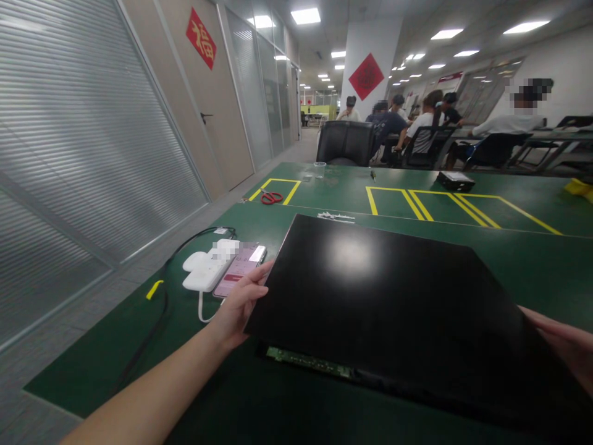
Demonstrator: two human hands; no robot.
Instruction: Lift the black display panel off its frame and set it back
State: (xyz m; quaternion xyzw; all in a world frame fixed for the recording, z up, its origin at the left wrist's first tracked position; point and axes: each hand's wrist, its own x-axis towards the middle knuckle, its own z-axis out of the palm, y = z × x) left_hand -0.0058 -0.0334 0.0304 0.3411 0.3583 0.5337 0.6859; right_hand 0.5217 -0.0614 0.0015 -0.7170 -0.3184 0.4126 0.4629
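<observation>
A large black LCD panel (380, 303) is held tilted over the green table, a ceiling light mirrored in its glossy face. Along its near lower edge a strip of green circuit board (308, 361) shows. My left hand (243, 306) grips the panel's left edge, thumb near the front and the other fingers partly behind it. On the right edge is my right hand (558, 330), closed on the panel and cut off by the frame. Beside my left hand lie a phone (238, 272) with a lit screen and a white power strip (210, 269).
Red-handled scissors (271, 197), a clear plastic cup (319, 169) and a black box-shaped device (455, 181) stand farther back on the green table (74, 377). A black cable (160, 321) runs along its left side. Several people sit beyond a black chair (345, 143).
</observation>
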